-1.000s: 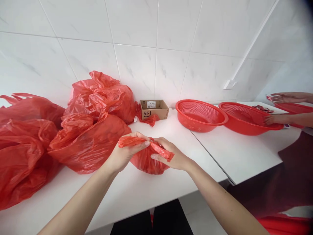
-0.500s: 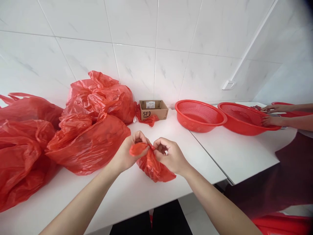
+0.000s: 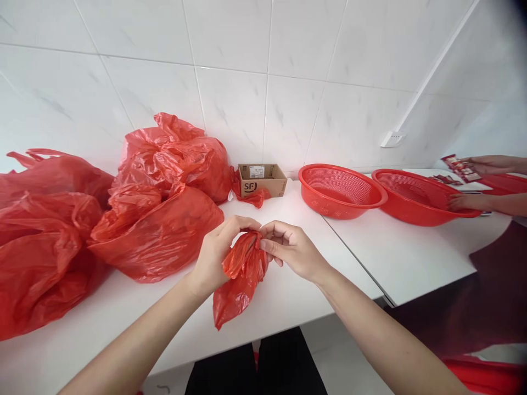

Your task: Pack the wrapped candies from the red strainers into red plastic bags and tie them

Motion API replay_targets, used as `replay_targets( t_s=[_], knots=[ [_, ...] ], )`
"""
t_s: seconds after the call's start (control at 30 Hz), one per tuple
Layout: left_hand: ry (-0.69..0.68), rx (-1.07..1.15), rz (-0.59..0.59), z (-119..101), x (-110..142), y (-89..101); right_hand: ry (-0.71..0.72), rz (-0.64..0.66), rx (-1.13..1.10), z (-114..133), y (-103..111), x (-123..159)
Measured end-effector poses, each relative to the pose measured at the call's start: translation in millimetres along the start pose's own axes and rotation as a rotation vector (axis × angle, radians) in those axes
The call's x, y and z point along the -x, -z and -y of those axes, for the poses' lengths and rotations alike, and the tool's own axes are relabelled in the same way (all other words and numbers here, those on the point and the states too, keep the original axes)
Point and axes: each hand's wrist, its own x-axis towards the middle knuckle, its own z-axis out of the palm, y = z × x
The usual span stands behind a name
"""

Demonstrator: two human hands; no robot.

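A small crumpled red plastic bag hangs above the white table, pinched at its top by both my hands. My left hand grips the bag's upper edge with closed fingers. My right hand pinches the same edge from the right side, fingers curled. The bag's lower part dangles down towards the table's front edge.
Several big stuffed red plastic bags lie at the left. A small open cardboard box stands by the tiled wall. Two red mesh baskets sit at the right, where another person's hands hold a small red packet.
The small bag was lifted off the table and now hangs longer below my hands. The other person's hand has risen with a packet.
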Motion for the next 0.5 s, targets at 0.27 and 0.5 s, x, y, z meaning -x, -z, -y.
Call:
replay_targets(
  t_s=[0.27,0.5],
  knots=[
    [0.059,0.061,0.151,-5.2,-1.1,3.3,0.069,-0.043,0.381,22.2,-1.6,15.9],
    [0.041,0.103,0.219,-6.0,-1.0,2.3,0.177,-0.074,0.595,19.0,-1.5,17.5]
  ],
)
